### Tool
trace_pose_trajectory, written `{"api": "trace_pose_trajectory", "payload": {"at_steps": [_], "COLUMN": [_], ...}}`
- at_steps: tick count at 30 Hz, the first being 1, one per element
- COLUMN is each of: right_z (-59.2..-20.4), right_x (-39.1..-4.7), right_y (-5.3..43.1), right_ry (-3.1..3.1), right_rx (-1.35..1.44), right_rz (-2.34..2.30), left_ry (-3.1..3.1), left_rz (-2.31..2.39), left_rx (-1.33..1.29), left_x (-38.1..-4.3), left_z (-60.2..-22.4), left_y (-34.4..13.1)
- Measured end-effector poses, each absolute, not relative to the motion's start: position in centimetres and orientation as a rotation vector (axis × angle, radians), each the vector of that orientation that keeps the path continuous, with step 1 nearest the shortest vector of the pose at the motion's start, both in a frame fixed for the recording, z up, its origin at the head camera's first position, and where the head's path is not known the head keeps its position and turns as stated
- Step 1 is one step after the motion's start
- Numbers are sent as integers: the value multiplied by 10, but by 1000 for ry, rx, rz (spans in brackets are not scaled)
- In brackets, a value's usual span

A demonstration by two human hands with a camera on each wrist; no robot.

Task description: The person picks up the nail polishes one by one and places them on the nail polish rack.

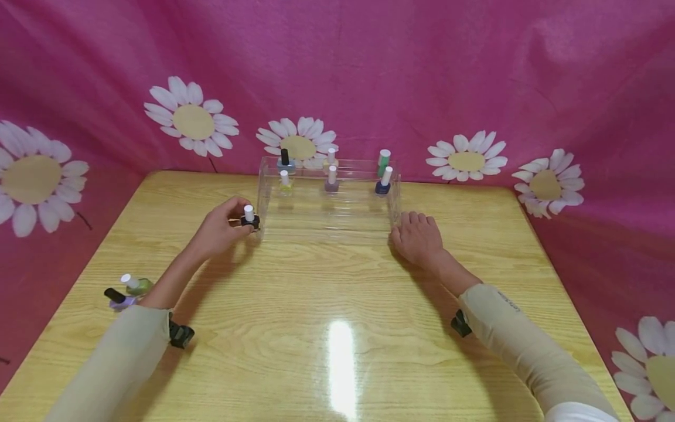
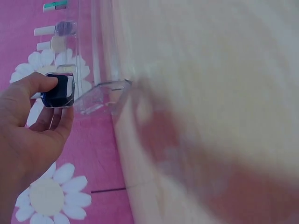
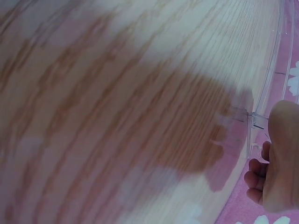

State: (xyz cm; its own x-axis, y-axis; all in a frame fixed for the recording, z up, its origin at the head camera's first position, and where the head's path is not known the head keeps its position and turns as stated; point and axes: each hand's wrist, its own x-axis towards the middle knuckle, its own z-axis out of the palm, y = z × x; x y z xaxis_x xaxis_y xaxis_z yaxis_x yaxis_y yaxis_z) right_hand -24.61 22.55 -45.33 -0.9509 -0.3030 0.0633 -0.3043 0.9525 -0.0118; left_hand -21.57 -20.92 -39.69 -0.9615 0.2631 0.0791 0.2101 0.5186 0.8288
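My left hand pinches a nail polish bottle with dark polish and a white cap, thumb on one side and fingers on the other. It holds the bottle upright at the left front corner of a clear acrylic tiered rack. In the left wrist view the dark bottle overlaps the rack's end. My right hand rests at the rack's right front corner, thumb side against it. From the right wrist, its fingers show loosely bent, with nothing between them.
On the rack's upper tiers stand several nail polish bottles, among them a navy one, a green one and a yellow one. Beside my left forearm, a lilac bottle and an olive-green bottle lie on the wooden table. A pink flowered cloth hangs behind.
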Motion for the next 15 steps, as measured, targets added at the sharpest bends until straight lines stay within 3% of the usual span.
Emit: {"api": "trace_pose_trajectory", "payload": {"at_steps": [15], "right_z": [-453], "right_x": [-246], "right_y": [225], "right_ry": [-3041], "right_rx": [474], "right_rz": [19], "left_ry": [2620], "left_rz": [1538], "left_rx": [498], "left_x": [-268], "left_z": [-395], "left_y": [-168]}}
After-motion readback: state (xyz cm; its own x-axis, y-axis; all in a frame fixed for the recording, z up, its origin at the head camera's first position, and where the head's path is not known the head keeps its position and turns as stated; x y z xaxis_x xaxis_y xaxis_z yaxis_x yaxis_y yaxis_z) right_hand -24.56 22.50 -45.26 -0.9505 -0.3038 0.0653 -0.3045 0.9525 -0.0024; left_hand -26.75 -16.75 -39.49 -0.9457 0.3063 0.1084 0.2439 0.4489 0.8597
